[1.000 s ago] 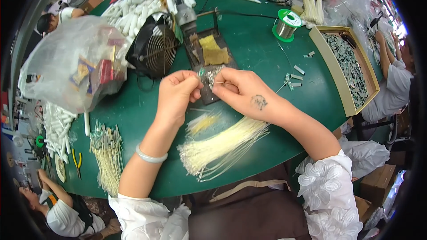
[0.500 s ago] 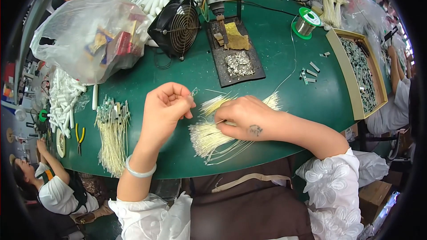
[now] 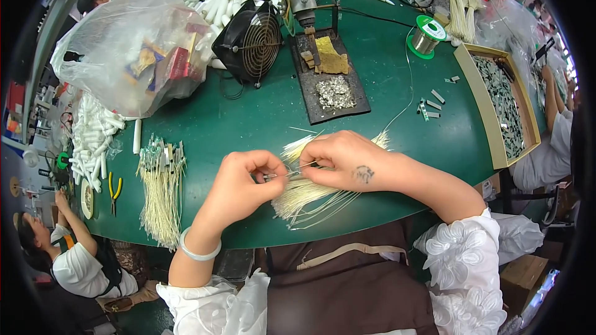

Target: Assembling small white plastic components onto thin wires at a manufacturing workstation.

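Observation:
Over the pale wires, my two hands meet fingertip to fingertip. My left hand [image 3: 249,180], with a white bangle at its wrist, pinches a small thin piece [image 3: 269,177], too small to name surely. Between thumb and forefinger, my right hand [image 3: 344,162] grips a thin wire [image 3: 308,164] whose end points at the left fingertips. Beneath them lies a loose bundle of cream wires [image 3: 304,201], partly hidden by the right hand. Further left is a second wire bundle [image 3: 160,205] with small circuit boards at its upper ends.
A soldering iron [image 3: 304,6] stands over a dark plate [image 3: 304,80] with solder scraps. Nearby are a black fan [image 3: 251,43], a solder spool [image 3: 426,36], a box [image 3: 481,102] of small boards, a plastic bag [image 3: 118,74], white tubes [image 3: 93,130] and yellow-handled pliers [image 3: 114,189].
My left hand has moved down and right with its small piece, up to the right fingertips. My right hand has shifted little; the wire in its pinch now shows. The view has turned slightly.

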### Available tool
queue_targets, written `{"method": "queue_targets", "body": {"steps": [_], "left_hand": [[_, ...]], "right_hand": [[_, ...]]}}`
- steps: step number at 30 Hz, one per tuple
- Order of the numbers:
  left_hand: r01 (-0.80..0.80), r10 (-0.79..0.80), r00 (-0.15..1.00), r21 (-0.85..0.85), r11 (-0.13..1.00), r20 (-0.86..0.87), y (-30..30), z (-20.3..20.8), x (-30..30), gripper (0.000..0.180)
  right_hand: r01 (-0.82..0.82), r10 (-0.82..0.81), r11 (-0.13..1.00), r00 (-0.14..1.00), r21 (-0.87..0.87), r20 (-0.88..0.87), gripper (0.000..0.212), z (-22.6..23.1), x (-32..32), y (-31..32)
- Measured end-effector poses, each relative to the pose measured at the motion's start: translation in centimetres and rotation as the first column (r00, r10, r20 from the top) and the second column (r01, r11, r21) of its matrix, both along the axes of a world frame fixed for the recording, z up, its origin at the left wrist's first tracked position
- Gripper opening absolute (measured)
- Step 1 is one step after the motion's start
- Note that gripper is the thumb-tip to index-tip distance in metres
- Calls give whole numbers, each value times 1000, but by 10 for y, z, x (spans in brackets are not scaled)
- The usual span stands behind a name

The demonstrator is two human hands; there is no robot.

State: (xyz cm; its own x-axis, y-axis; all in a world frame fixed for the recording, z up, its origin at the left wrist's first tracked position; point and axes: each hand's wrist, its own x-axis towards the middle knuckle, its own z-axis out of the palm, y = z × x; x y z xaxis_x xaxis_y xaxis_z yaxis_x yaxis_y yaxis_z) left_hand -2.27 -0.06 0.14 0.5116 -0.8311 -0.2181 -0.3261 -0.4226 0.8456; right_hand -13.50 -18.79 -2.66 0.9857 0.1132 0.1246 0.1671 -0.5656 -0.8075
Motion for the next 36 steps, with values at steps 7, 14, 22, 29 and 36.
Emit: {"method": "queue_targets", "body": {"steps": [7,14,22,29,36], "left_hand": [[-47,52,997,-71,996,64,14,1,-1,7],[-197,195,980,-52,979,-34,50,-1,11,3],[-227,223,968,-21,974,-113,57,-6,13,3],[-223,221,958,12,975,-185,51,-6,16,4],[-227,219,970,-70,971,-105,47,-12,22,3]], "right_hand": [[-6,7,1000,999,11,-35,16,7,-2,-12],[98,-64,991,948,95,-311,17,27,-9,-43],[153,-91,975,937,163,-336,20,30,-10,-48],[236,-157,949,927,207,-340,16,33,-11,-54],[264,-184,937,930,228,-318,16,36,-13,-58]]}}
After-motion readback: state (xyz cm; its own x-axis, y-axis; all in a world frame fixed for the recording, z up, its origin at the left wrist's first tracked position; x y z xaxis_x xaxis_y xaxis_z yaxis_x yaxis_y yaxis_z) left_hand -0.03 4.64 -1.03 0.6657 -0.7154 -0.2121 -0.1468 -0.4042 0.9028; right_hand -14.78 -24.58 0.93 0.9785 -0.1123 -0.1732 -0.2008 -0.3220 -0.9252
